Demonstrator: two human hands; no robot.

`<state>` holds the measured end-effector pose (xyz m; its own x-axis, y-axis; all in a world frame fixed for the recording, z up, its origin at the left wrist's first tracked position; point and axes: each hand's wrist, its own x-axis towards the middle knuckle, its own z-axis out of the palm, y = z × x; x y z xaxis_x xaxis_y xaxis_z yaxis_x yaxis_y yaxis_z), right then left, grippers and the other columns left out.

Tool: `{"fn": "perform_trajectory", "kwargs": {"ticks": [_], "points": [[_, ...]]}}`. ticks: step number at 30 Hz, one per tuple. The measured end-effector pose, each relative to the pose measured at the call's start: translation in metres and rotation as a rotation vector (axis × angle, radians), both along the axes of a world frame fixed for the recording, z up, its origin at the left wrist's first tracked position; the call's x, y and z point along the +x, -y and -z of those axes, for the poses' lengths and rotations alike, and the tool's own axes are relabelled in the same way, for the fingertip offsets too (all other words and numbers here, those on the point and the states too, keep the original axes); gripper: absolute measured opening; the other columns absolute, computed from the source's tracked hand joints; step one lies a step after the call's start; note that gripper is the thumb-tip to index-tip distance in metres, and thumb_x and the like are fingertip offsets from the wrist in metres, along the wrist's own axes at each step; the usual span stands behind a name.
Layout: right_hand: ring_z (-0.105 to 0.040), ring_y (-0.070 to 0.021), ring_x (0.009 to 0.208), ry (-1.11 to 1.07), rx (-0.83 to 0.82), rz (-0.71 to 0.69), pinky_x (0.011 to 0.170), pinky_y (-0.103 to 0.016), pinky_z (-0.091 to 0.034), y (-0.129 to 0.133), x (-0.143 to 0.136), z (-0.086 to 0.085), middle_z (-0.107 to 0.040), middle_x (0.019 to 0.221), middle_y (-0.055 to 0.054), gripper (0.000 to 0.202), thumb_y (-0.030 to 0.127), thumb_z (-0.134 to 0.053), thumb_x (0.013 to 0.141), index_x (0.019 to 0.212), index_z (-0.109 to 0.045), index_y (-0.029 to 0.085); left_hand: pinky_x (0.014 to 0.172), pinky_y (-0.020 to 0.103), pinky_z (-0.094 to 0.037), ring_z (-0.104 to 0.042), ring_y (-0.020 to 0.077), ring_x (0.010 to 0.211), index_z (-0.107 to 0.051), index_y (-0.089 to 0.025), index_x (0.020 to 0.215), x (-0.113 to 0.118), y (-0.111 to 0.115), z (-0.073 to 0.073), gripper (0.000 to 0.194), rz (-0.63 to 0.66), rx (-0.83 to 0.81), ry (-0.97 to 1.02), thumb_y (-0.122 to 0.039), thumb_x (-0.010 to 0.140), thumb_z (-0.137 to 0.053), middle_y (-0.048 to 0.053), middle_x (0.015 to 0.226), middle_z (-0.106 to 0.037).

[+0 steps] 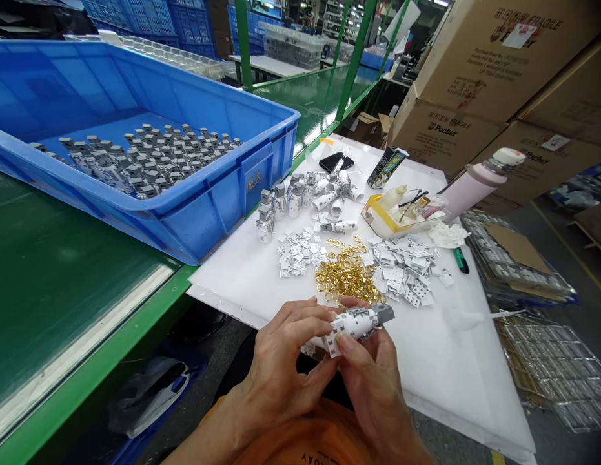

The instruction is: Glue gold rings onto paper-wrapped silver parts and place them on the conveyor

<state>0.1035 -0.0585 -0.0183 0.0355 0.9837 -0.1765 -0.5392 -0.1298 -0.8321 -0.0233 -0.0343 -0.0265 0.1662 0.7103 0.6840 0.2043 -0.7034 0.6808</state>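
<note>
Between both hands, in front of my chest, lies a white rounded figure with a grey block-shaped end [358, 321], tilted on its side with the grey end to the right. My right hand [372, 368] is closed around it, thumb on its near side. A small white card with dark squares [334, 342] rests against the figure's left end, near the right thumb. My left hand [290, 345] is closed at this left end, its fingers on the card and figure; which it grips more firmly I cannot tell. Gold rings [348, 274] lie in a heap just beyond the hands.
Piles of small white cards [407, 268] flank the rings. More white figures [295, 197] stand and lie behind them. A large blue crate [223, 213] holds many grey-topped figures. At the right are a tool tray [385, 219], pink bottle [474, 187] and green cutter [460, 260].
</note>
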Motion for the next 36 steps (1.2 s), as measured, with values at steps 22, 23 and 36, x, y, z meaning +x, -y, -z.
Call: {"fn": "perform_trajectory", "kwargs": {"ticks": [22, 23, 36], "points": [[-0.064, -0.0153, 0.103, 0.267, 0.072, 0.026, 0.088, -0.025, -0.053, -0.005, 0.004, 0.004, -0.065, 0.114, -0.004, 0.039, 0.028, -0.065, 0.087, 0.121, -0.046, 0.027, 0.079, 0.038, -0.05, -0.057, 0.0234, 0.094, -0.056, -0.022, 0.105, 0.001, -0.004, -0.004, 0.033, -0.14, -0.14, -0.221, -0.011, 0.076, -0.067, 0.006, 0.096, -0.066], [-0.062, -0.0163, 0.107, 0.291, 0.082, 0.015, 0.091, -0.026, -0.052, -0.005, 0.005, 0.006, -0.063, 0.117, -0.005, 0.038, 0.029, -0.064, 0.087, 0.121, -0.046, 0.026, 0.077, 0.038, -0.05, -0.056, 0.0232, 0.093, -0.056, -0.022, 0.103, 0.001, -0.004, -0.006, 0.031, -0.138, -0.157, -0.237, -0.011, 0.076, -0.066, 0.006, 0.095, -0.066], [-0.059, -0.0185, 0.109, 0.72, 0.221, -0.069, 0.093, -0.032, -0.05, -0.009, 0.024, 0.01, -0.058, 0.12, -0.005, 0.03, 0.031, -0.056, 0.092, 0.121, -0.047, 0.028, 0.075, 0.037, -0.048, -0.054, 0.0233, 0.091, -0.057, -0.018, 0.101, -0.001, -0.007, -0.008, 0.02, -0.144, -0.215, -0.371, -0.018, 0.083, -0.065, 0.006, 0.093, -0.065]]}}
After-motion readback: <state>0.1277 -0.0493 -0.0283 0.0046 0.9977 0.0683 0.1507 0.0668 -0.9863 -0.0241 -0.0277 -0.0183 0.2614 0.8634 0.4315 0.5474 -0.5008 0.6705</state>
